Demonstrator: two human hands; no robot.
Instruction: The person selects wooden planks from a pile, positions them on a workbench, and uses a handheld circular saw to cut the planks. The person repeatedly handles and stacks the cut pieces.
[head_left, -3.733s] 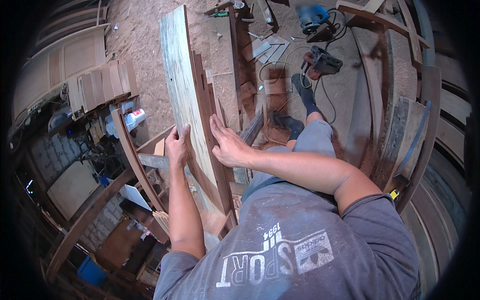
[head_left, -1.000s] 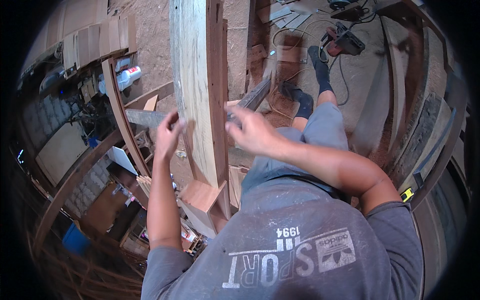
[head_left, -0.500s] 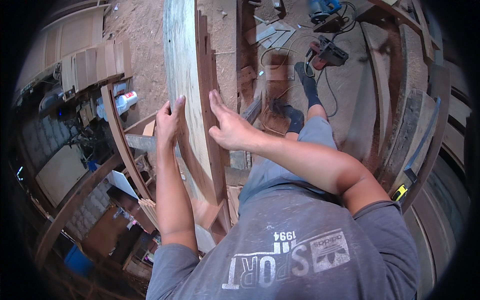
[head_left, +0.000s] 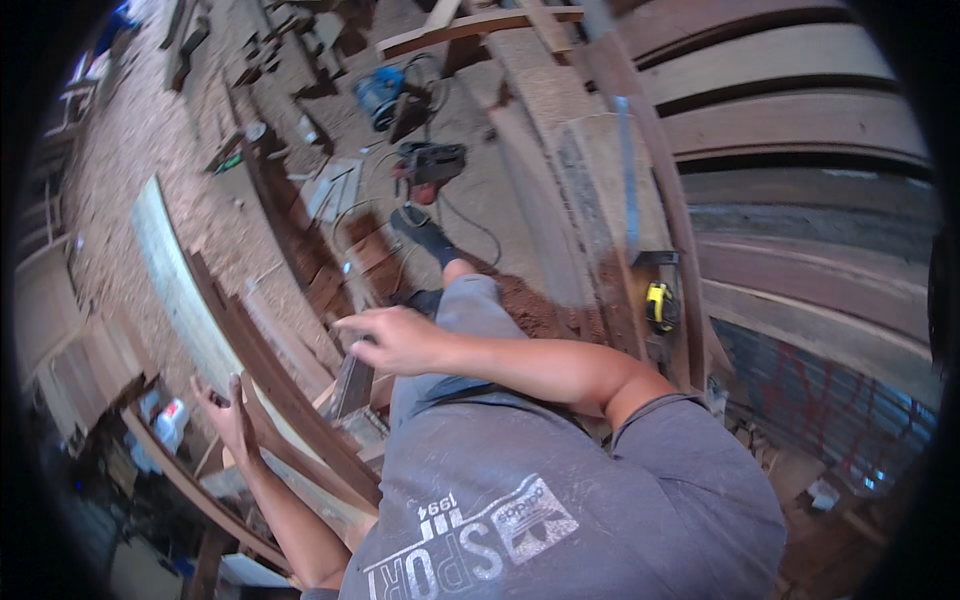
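Note:
A long pale plank [head_left: 185, 275] runs from the upper left down toward my body, with darker brown boards [head_left: 262, 372] along its right side. My left hand [head_left: 228, 418] is at the plank's left edge, thumb and fingers apart. Whether it touches the wood, I cannot tell. My right hand [head_left: 398, 340] is off the plank, in the air near my thigh, with its fingers stretched out and nothing in them. Beneath it shows a dark wooden support beam [head_left: 352, 386].
A blue power tool [head_left: 380, 97] and a dark red-and-black one [head_left: 432, 162] lie on the dusty floor with cords around them. To the right, a yellow tape measure [head_left: 659, 306] is beside a blue-bladed square [head_left: 630, 190]. Stacked boards [head_left: 800, 120] fill the far right.
The view has swung to the right, so the plank now lies further left and slanted. My right hand has left the plank's side; my left hand remains by its left edge.

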